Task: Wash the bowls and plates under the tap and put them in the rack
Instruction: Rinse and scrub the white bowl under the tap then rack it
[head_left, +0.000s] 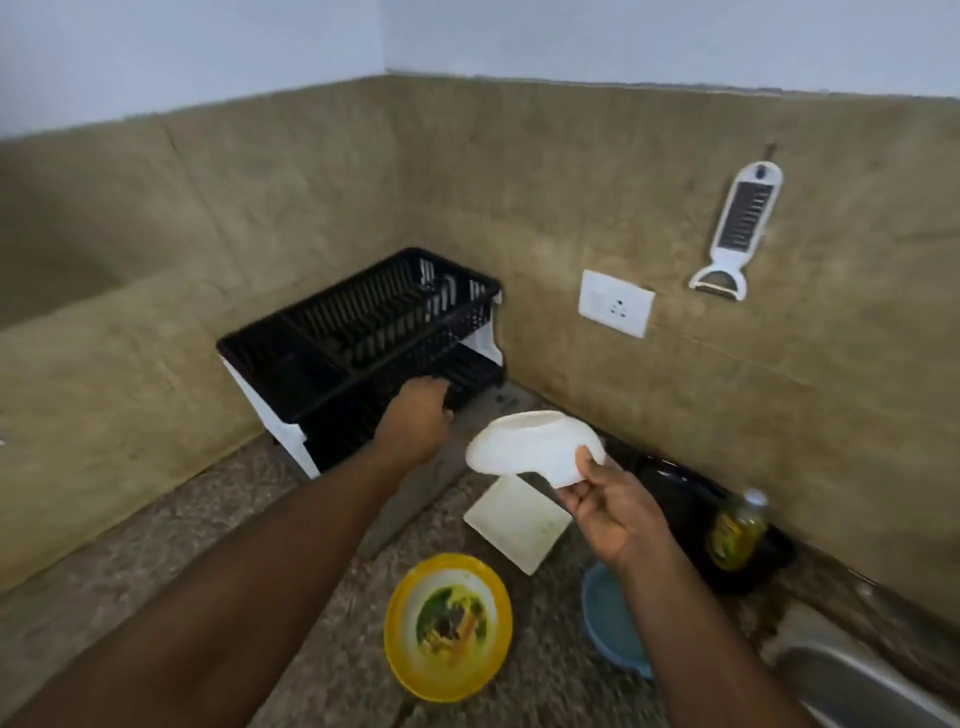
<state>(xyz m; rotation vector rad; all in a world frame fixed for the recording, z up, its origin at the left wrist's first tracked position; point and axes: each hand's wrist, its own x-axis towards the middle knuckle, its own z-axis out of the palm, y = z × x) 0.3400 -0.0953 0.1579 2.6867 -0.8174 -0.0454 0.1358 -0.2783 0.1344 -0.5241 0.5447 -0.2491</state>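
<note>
A black two-tier dish rack (332, 332) with white legs stands in the counter corner. My left hand (415, 418) reaches to its lower tier, fingers curled on the front edge. My right hand (608, 512) pinches the rim of a white bowl (530, 441), held tilted in the air just right of the rack. On the counter below lie a white square plate (517, 522), a yellow-rimmed plate (447, 626) with food remains, and a blue bowl (610, 623) partly hidden by my right forearm.
A steel sink's (857, 686) corner shows at bottom right. A bottle of oil (737, 530) stands on a dark tray by the wall. A wall socket (615, 304) and a hanging white grater (737, 228) are on the stone backsplash.
</note>
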